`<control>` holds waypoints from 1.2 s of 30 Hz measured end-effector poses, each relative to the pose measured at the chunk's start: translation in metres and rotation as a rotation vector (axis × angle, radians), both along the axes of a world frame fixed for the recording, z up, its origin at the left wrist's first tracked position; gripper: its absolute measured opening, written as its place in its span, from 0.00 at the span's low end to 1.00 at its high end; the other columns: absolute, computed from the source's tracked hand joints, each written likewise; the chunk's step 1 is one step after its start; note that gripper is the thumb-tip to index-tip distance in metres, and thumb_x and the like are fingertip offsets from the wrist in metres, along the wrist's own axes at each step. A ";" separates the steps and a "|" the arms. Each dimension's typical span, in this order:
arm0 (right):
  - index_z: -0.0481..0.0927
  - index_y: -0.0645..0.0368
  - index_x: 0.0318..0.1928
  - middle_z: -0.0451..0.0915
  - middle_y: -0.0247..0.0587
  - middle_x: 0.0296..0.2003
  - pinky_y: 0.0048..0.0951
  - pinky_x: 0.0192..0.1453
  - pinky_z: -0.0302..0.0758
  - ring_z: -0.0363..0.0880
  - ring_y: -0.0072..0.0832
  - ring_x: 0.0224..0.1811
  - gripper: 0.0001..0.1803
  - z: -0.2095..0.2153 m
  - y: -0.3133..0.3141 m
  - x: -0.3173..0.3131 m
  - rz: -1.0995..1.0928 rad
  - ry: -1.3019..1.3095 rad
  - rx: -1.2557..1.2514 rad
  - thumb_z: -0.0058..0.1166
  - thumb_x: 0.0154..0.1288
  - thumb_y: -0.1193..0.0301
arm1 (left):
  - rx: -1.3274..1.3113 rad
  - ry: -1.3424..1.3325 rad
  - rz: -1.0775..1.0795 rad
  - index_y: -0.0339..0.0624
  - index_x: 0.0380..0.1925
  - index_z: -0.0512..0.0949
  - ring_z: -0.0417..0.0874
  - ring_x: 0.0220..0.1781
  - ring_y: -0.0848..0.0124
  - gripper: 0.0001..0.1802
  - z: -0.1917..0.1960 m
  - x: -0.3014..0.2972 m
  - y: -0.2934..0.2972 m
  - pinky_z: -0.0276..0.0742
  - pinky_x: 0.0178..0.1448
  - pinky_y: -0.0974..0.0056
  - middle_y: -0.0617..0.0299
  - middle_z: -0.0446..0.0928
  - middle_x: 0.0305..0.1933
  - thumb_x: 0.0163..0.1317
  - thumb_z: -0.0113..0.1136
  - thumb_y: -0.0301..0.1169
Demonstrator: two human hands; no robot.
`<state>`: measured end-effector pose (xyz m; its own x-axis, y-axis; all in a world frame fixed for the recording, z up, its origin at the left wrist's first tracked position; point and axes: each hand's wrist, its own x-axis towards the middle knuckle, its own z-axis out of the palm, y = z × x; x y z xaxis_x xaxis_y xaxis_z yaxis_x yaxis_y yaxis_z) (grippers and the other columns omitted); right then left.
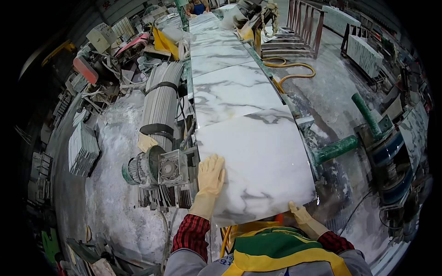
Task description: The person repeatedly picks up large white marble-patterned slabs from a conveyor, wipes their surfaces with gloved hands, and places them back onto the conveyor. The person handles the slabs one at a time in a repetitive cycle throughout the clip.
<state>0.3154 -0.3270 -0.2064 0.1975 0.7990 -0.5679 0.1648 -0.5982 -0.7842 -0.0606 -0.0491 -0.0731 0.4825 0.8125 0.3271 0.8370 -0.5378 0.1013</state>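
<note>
A white marble slab [258, 161] with grey veins lies in front of me, at the near end of a row of similar slabs [230, 92] that runs away from me. On its left edge my left hand [210, 177], in a cream rubber glove, rests flat with the fingers stretched forward. My right hand [307, 221], gloved alike, is at the near right corner of the slab. Its thumb lies on the top face, and the other fingers are hidden under the edge, so the corner sits in its grip.
A motor with a gearbox [171, 169] stands close on the left, beside a strapped bundle of long strips [159, 103]. Green pipes [338, 149] jut out on the right. Beyond lie a yellow hose [299, 75] and a metal rack [304, 32]. Another person [198, 8] stands at the far end.
</note>
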 end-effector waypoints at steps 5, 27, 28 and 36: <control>0.86 0.71 0.63 0.89 0.68 0.58 0.45 0.66 0.82 0.90 0.50 0.61 0.49 0.036 0.005 -0.009 0.056 -0.087 0.035 0.49 0.83 0.30 | 0.001 -0.024 -0.024 0.50 0.75 0.74 0.72 0.81 0.42 0.28 0.004 -0.001 0.034 0.61 0.86 0.37 0.46 0.73 0.80 0.76 0.64 0.37; 0.82 0.69 0.69 0.89 0.61 0.62 0.45 0.70 0.83 0.88 0.47 0.63 0.39 0.053 0.002 -0.050 -0.659 0.855 -0.327 0.57 0.85 0.42 | -0.702 -0.232 0.022 0.34 0.54 0.88 0.89 0.48 0.42 0.38 0.090 0.082 0.167 0.83 0.54 0.46 0.35 0.89 0.48 0.83 0.53 0.63; 0.78 0.69 0.73 0.89 0.59 0.64 0.45 0.70 0.84 0.88 0.47 0.63 0.40 0.051 0.009 -0.054 -0.571 0.819 -0.334 0.56 0.85 0.42 | -0.644 -0.124 -0.025 0.35 0.57 0.88 0.89 0.51 0.40 0.39 0.055 0.051 0.210 0.84 0.57 0.44 0.37 0.90 0.53 0.83 0.51 0.65; 0.90 0.63 0.60 0.91 0.51 0.46 0.43 0.55 0.86 0.90 0.41 0.46 0.32 0.026 -0.014 -0.021 -0.148 0.312 0.113 0.61 0.84 0.43 | -0.385 -0.089 -0.550 0.54 0.82 0.72 0.73 0.83 0.58 0.26 0.042 -0.035 0.267 0.64 0.88 0.55 0.40 0.73 0.82 0.90 0.44 0.37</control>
